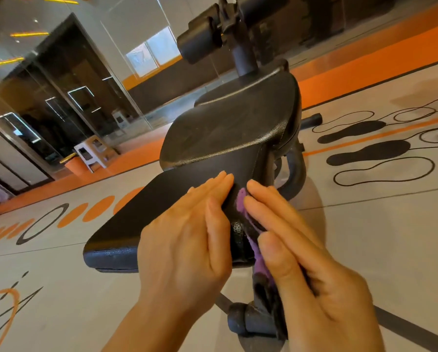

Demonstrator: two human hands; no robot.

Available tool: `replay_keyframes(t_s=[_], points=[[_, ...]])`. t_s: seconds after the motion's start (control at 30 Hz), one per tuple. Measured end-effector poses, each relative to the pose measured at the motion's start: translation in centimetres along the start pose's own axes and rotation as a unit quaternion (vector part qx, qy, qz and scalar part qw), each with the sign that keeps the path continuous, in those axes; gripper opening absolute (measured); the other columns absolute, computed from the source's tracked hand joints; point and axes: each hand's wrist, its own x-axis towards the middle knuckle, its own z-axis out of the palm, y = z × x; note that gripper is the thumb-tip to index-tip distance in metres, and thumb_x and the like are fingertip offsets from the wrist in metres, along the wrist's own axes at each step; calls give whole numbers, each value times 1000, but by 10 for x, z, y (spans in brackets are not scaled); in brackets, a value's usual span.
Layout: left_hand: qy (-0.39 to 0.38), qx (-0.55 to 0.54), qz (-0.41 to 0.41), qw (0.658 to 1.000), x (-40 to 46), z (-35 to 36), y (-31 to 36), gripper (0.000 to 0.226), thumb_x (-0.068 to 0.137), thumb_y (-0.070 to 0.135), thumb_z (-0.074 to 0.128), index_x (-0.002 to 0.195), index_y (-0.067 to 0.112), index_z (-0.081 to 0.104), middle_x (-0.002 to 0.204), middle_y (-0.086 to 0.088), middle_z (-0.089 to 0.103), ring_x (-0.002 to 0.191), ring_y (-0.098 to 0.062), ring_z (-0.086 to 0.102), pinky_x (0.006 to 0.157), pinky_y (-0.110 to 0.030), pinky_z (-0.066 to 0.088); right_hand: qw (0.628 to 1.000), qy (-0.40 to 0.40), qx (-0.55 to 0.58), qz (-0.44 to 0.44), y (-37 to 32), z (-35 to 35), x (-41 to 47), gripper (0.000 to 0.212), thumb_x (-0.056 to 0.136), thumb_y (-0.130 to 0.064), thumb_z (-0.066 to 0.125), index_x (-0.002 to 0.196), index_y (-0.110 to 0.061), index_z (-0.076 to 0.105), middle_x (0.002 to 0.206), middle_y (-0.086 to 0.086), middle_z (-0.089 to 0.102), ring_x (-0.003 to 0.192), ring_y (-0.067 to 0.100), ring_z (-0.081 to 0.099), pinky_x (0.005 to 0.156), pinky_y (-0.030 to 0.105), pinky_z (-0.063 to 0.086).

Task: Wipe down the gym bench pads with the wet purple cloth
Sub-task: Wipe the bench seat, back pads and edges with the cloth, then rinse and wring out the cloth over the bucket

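Purple cloth (259, 260) crumpled under right hand (311, 270) flat fingers (268, 199), against black pad (141, 214).

Flat pad (141, 214) bare left of left hand (187, 240). Raised seat pad (228, 130) blocks straight ahead. Curved frame tube (295, 171) and foot bar (253, 321) crowd right side beneath right hand (311, 273). Floor (380, 224) open beyond.

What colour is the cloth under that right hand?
Purple. The cloth peeks out beneath the right hand in the head view.
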Motion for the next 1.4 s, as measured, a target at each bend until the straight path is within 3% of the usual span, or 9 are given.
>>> replay_keyframes(t_s=[0.23, 0.37, 0.53, 0.7, 0.9, 1.03, 1.2, 1.27, 1.4], points=[[40, 34, 42, 998, -1, 3, 0, 51, 101, 31, 23, 123, 21, 68, 105, 3, 76, 93, -15, 71, 82, -28, 52, 980, 99, -50, 167, 46, -2, 116, 23, 94, -26, 57, 111, -24, 71, 111, -11, 70, 106, 7, 64, 98, 35, 51], [56, 53, 52, 996, 1, 6, -1, 48, 98, 28, 28, 117, 21, 72, 108, 4, 75, 95, -12, 71, 81, -24, 51, 974, 99, -70, 191, 49, -1, 123, 25, 95, -22, 54, 115, -22, 70, 115, -10, 68, 107, 7, 63, 96, 30, 52], [47, 18, 63, 997, 1, 8, -2, 50, 99, 30, 27, 114, 14, 72, 113, -4, 74, 103, -17, 71, 94, -29, 48, 963, 111, -100, 225, 34, 6, 117, 20, 94, -28, 56, 106, -29, 72, 106, -9, 71, 93, 6, 68, 75, 20, 57], [-84, 7, 37, 996, 7, -4, -2, 72, 102, 37, 1, 125, 14, 66, 125, -4, 68, 116, -16, 65, 103, -30, 38, 943, 133, -124, 279, 3, 21, 105, 24, 95, -22, 53, 108, -31, 71, 116, -16, 67, 107, 1, 62, 83, 21, 52], [-220, -42, 7, 975, 12, -25, -2, 57, 101, 38, 20, 136, 12, 56, 139, -8, 58, 130, -19, 55, 110, -35, 30, 914, 151, -150, 345, -48, 42, 82, 30, 94, -11, 52, 114, -25, 69, 121, -15, 65, 110, -2, 59, 91, 17, 49], [-336, -58, -1, 940, 24, -51, 5, 54, 106, 37, 16, 155, 14, 16, 164, -7, 15, 152, -20, 15, 120, -32, 5, 883, 167, -175, 403, -82, 55, 62, 31, 95, -12, 52, 118, -26, 67, 124, -15, 63, 119, 5, 56, 106, 37, 44], [-452, -42, -7, 891, 27, -85, 17, 60, 108, 24, 28, 155, 15, -8, 164, -5, -13, 152, -21, -9, 117, -32, -9, 847, 195, -185, 459, -127, 78, 43, 31, 97, -13, 50, 112, -35, 65, 123, -10, 64, 113, 8, 58, 102, 30, 46], [-471, -58, -7, 880, 14, -96, 17, 66, 104, 21, 42, 157, 13, 2, 165, -6, -4, 153, -23, 0, 117, -32, -3, 826, 223, -162, 492, -146, 87, 38, 28, 97, -11, 50, 113, -27, 67, 112, 1, 67, 94, 11, 62, 84, 22, 51], [-394, -111, 40, 912, -16, -123, 11, 71, 62, 16, 92, 126, 3, 64, 132, -15, 61, 120, -32, 61, 96, -45, 52, 786, 289, -148, 526, -180, 103, 21, 28, 96, -6, 51, 120, -13, 65, 97, 11, 63, 68, 10, 56, 50, 9, 47]])
